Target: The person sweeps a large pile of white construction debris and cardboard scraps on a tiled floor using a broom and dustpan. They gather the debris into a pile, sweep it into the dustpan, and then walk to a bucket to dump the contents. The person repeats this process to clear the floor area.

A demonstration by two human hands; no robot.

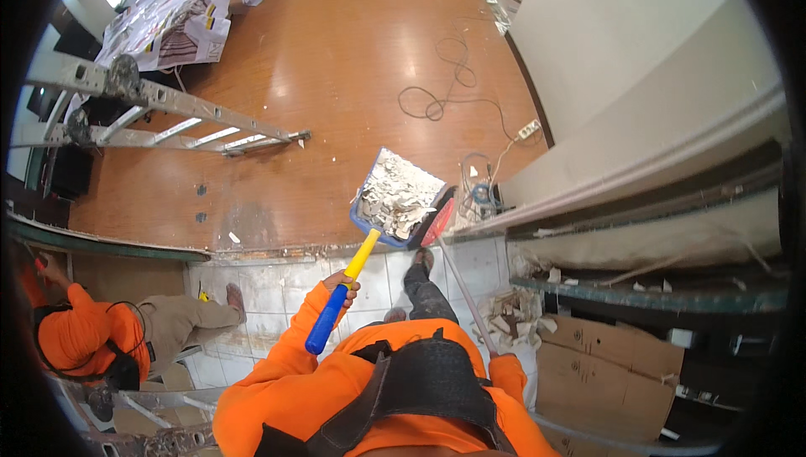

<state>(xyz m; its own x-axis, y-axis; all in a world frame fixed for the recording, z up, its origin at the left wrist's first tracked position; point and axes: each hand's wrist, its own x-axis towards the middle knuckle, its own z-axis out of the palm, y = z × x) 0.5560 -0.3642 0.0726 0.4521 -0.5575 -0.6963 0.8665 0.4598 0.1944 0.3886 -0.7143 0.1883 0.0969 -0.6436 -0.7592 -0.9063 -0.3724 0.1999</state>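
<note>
My left hand (342, 286) is closed round the yellow and blue handle of a long-handled dustpan (317, 335). Its blue pan is heaped with white flakes and broken chips (399, 192), resting at the edge of the brown floor. Beside the pan's right side stands a broom (439, 223) with a red head and dark bristles. The broom's thin stick runs back to my right hand (502, 356), low at my right side. Only a little of that hand shows near the orange sleeve, and it appears wrapped round the stick.
A ladder (193, 114) stands at left near a sheet-covered pile (180, 16). A cable (453, 102) loops to a power strip (528, 129). Rubble (510, 320) and flattened cardboard (604, 373) lie at right. Another person in orange (88, 331) is low at left. White tiles (290, 289) form a step edge.
</note>
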